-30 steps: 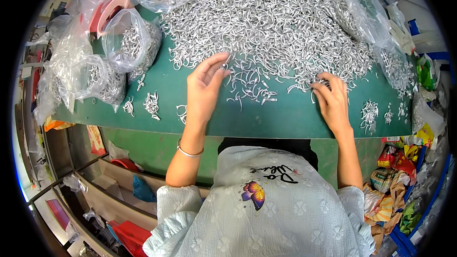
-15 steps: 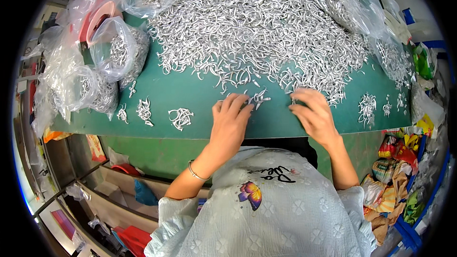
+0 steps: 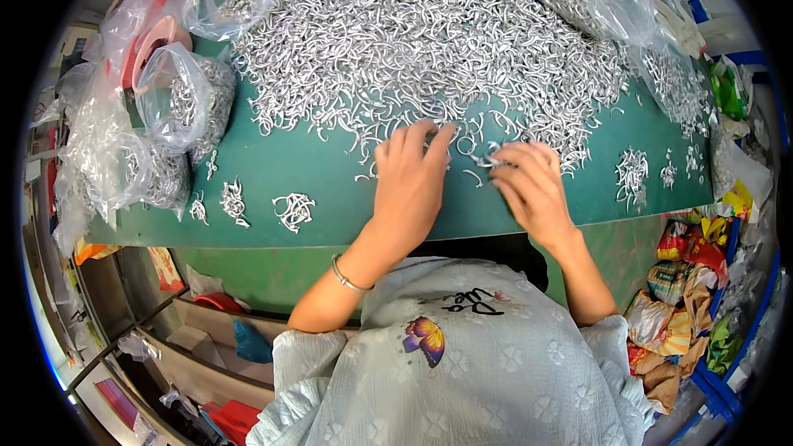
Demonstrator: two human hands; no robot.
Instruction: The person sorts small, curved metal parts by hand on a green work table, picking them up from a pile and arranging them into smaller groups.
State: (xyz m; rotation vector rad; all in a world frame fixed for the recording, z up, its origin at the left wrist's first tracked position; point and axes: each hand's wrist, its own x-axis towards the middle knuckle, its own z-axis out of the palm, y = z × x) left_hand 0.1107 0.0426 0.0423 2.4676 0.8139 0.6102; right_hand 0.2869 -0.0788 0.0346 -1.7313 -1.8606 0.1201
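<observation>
A broad pile of small curved silver metal pieces (image 3: 413, 41) covers the far part of the green table (image 3: 347, 211). My left hand (image 3: 408, 177) reaches to the pile's near edge, its fingers bent and a gap showing between thumb and forefinger; the pieces under its tips are partly hidden. To its right, my right hand (image 3: 533, 190) curls over a few loose curved pieces (image 3: 487, 158), gripping at least one at its fingertips. Smaller heaps of curved pieces (image 3: 293, 211) lie left of my hands, and another heap (image 3: 632, 175) lies to the right.
Clear plastic bags of metal pieces stand at the left (image 3: 211, 107) and back right (image 3: 673, 83). A pink and red plastic container (image 3: 149, 49) is behind the left bags. Below the table's near edge are drawers (image 3: 206, 355) at left and colourful packaging (image 3: 669, 314) at right.
My left hand has moved farther onto the pile's near edge. My right hand has come slightly left and down, onto loose pieces. The view has shifted a little, moving the table's contents leftward.
</observation>
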